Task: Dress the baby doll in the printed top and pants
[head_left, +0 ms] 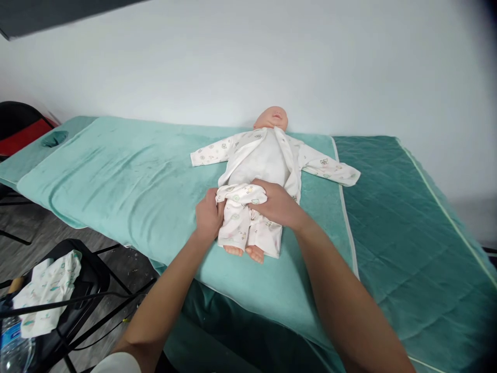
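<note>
A baby doll (271, 119) lies on its back, its head toward the wall and its feet toward me. It wears a white printed jacket (330, 170), open down the front over a plain white layer (264, 158). Printed baby pants (235, 223) cover its legs, with the toes showing below the cuffs. My left hand (208, 213) is closed on the left edge of the bunched waistband. At the middle of the same waistband, my right hand (277, 203) grips the cloth between thumb and fingers. Some of my fingertips are hidden by the fabric.
The doll rests on a light green cover (147, 171) over a long padded table. A darker green quilted cloth (399, 217) lies at the right. On a black chair (95, 269) at lower left are a printed diaper (52, 290) and a plastic bottle (15, 344).
</note>
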The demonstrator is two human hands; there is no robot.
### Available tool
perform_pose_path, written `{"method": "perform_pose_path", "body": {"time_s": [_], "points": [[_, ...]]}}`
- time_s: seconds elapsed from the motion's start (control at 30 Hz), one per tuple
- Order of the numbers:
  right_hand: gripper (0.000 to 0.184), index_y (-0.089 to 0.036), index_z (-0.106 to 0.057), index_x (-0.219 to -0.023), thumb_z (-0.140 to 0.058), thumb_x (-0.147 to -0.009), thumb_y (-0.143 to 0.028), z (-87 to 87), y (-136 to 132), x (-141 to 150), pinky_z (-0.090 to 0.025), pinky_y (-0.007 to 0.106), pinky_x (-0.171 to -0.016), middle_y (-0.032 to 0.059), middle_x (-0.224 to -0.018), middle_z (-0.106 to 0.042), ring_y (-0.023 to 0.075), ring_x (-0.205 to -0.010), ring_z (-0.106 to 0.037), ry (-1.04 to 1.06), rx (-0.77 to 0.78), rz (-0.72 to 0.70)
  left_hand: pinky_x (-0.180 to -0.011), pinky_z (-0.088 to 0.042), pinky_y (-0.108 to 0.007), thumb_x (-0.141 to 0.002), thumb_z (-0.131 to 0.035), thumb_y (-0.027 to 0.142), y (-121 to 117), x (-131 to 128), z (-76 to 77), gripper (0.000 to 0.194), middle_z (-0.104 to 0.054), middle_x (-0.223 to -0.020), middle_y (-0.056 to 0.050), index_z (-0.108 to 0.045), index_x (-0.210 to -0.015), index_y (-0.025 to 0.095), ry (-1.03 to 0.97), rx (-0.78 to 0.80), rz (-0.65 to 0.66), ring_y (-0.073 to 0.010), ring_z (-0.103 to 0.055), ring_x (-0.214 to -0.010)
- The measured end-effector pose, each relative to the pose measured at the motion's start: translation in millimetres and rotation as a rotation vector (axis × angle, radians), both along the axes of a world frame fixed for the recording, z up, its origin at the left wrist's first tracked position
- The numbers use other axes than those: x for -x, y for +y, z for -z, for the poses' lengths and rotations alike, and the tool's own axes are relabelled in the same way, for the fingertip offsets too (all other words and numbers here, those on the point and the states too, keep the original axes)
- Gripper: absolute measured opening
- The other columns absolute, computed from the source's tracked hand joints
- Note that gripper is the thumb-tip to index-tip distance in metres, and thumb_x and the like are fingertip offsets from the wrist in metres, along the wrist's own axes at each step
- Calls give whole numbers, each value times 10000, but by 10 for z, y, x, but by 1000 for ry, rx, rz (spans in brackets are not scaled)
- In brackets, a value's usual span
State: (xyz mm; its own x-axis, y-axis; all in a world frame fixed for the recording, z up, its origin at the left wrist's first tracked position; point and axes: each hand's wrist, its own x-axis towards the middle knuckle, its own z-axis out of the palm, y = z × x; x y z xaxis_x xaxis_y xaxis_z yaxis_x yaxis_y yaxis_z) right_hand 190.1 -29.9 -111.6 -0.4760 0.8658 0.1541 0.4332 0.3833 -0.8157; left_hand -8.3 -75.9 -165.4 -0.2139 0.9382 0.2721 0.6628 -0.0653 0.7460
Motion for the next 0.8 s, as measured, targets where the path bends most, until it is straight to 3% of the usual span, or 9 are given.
{"method": "perform_pose_path", "body": {"time_s": [0.2,0.4,0.5,0.57,0.7,0.8], "points": [[122,-211,-555,-812,-597,-788,-324,52,54,-14,-385,282,-692,-3,-813,-623,201,-804,-568,40,-20,86,-721,-440,-334,-1003,-460,428,146,8,12,275,-727,-919,-73,-609,-1060,204,56,0,14,-244,-662,-831],[117,-212,-555,-827,-575,-777,-317,90,62,24,-383,286,-685,-7,-782,-603,191,-769,-552,92,-14,192,-766,-471,-312,-937,-583,407,76,-7,-19,225,-695,-949,-40,-596,-1071,226,-95,-62,-17,-200,-635,-852],[113,-214,-536,-806,-570,-770,-315,83,51,35,-382,287,-692,-10,-778,-599,185,-762,-544,115,-21,187,-751,-467,-281,-897,-652,424,-120,-15,-16,256,-641,-938,-14,-563,-1032,225,-215,-118,-127,-162,-595,-821],[118,-217,-518,-789,-568,-770,-322,78,47,36,-376,286,-686,-15,-765,-586,179,-744,-530,121,-24,174,-716,-447,-271,-924,-613,454,-321,-11,2,243,-599,-862,5,-550,-940,220,-272,-106,-152,-146,-557,-764],[127,-219,-511,-783,-575,-770,-328,75,44,33,-365,282,-670,-23,-746,-571,171,-722,-515,122,-27,156,-719,-400,-298,-982,-506,444,-742,-14,39,305,-594,-742,8,-569,-798,209,-200,48,28,-154,-521,-721],[106,-218,-521,-790,-576,-763,-304,78,41,29,-363,278,-666,-28,-739,-567,168,-719,-518,124,-37,144,-745,-390,-315,-998,-475,420,-900,-36,47,336,-615,-723,3,-575,-757,208,-107,65,142,-160,-522,-719]]}}
